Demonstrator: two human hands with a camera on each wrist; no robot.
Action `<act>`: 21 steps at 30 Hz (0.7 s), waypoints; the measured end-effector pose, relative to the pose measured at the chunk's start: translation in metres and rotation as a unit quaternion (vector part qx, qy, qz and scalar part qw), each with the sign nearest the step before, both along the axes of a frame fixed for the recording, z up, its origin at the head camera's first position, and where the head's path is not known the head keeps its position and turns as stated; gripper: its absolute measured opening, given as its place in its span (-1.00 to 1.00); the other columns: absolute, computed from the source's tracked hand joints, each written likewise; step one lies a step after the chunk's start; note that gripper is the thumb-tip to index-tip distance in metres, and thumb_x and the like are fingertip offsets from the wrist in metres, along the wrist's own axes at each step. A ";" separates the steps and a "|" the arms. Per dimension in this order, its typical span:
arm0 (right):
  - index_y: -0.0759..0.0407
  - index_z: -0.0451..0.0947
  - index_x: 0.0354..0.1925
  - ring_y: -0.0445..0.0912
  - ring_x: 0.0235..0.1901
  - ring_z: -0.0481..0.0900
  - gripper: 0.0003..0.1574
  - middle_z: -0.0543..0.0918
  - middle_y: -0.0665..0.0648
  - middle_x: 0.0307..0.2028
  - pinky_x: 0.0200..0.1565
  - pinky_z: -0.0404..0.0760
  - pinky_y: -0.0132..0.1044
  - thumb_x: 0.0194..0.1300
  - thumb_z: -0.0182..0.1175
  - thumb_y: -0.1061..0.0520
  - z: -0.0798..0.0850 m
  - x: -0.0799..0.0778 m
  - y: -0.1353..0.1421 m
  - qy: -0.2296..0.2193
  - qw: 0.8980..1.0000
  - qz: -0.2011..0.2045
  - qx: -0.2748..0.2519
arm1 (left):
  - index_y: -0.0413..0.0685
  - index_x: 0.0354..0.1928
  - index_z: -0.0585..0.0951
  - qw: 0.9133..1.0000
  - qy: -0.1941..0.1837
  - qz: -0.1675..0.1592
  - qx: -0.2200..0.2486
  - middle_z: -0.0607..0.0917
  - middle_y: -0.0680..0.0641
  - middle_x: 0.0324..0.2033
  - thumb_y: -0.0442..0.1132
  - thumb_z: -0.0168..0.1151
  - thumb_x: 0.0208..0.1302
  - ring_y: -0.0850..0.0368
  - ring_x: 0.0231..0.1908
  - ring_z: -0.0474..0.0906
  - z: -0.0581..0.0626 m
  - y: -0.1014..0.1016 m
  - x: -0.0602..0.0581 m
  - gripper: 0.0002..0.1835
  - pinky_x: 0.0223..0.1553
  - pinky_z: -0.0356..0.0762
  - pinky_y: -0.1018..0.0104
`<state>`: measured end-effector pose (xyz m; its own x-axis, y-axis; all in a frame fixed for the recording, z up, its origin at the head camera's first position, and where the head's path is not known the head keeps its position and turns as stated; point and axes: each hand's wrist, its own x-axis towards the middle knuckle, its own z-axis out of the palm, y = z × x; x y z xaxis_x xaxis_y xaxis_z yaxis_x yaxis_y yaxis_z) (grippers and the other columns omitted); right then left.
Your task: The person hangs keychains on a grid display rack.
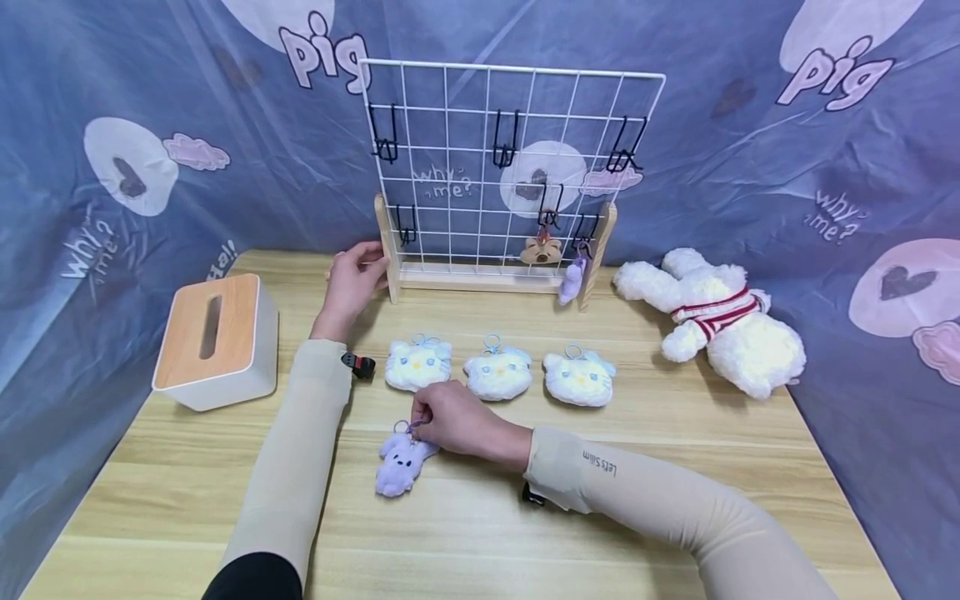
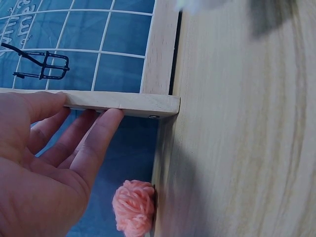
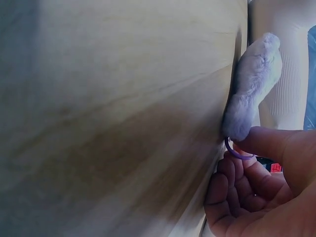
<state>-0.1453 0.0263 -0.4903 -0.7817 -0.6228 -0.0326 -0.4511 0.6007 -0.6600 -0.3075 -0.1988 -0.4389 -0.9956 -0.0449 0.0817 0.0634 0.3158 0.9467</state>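
Observation:
My left hand (image 1: 356, 279) holds the left wooden post (image 1: 387, 250) of a white wire grid rack (image 1: 489, 64). In the left wrist view, the thumb lies on one side of the post (image 2: 133, 102) and the fingertips on the other. Lower down, my right hand (image 1: 465, 423) pinches a purple plush dog keychain (image 1: 399, 467) near its ring and ear. The right wrist view has the plush body (image 3: 254, 84) close along the tabletop, its purple ring (image 3: 239, 154) at the thumb and fingertips.
Three white plush cat keychains (image 1: 498, 374) lie in a row before the rack. Several black hooks (image 1: 505, 150) hang on the grid; a brown plush (image 1: 542, 251) and a purple plush (image 1: 572, 281) hang low right. A tissue box (image 1: 240, 358) stands left, a white teddy (image 1: 753, 350) lies right.

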 end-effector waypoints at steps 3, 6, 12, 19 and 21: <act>-0.19 0.71 -0.40 -0.36 -0.41 0.58 -0.73 0.66 -0.27 -0.48 -0.32 0.59 -0.53 0.25 0.63 0.10 -0.002 -0.003 0.001 0.000 1.000 -0.001 -0.001 | -0.23 0.52 0.57 1.000 0.003 -0.001 0.000 0.69 -0.36 0.38 -0.23 0.24 0.72 -0.23 0.28 0.72 0.000 0.000 0.000 -0.53 0.26 0.90 0.10; -0.20 0.72 -0.39 -0.38 -0.40 0.57 -0.75 0.66 -0.28 -0.48 -0.30 0.60 -0.54 0.26 0.62 0.09 -0.001 -0.003 0.001 -0.004 1.000 -0.005 0.004 | -0.24 0.52 0.56 1.000 0.005 -0.002 -0.001 0.68 -0.37 0.39 -0.23 0.24 0.72 -0.24 0.28 0.72 0.001 0.000 0.000 -0.53 0.28 0.89 0.07; -0.11 0.76 -0.36 -0.37 -0.39 0.56 -0.82 0.69 -0.24 -0.48 -0.27 0.60 -0.52 0.35 0.55 0.12 0.020 0.006 0.002 -0.023 1.000 -0.014 0.005 | -0.23 0.53 0.56 1.000 0.004 -0.003 -0.003 0.68 -0.36 0.39 -0.23 0.23 0.73 -0.23 0.29 0.72 0.001 0.000 0.000 -0.53 0.29 0.89 0.06; 0.05 0.81 -0.30 -0.34 -0.40 0.57 -0.90 0.78 -0.09 -0.44 -0.28 0.60 -0.51 0.42 0.51 0.20 0.045 0.015 0.003 -0.066 0.998 -0.024 -0.004 | -0.24 0.53 0.55 1.000 0.006 -0.006 -0.001 0.68 -0.37 0.39 -0.23 0.23 0.73 -0.25 0.29 0.72 -0.001 0.000 0.000 -0.53 0.30 0.88 0.04; 0.05 0.82 -0.30 -0.33 -0.40 0.57 -0.89 0.78 -0.09 -0.44 -0.28 0.60 -0.50 0.43 0.51 0.20 0.045 0.015 0.003 -0.071 0.997 -0.026 -0.005 | -0.23 0.53 0.55 1.000 0.006 -0.006 0.000 0.68 -0.36 0.39 -0.23 0.23 0.73 -0.26 0.30 0.71 -0.001 0.000 0.000 -0.53 0.31 0.87 0.02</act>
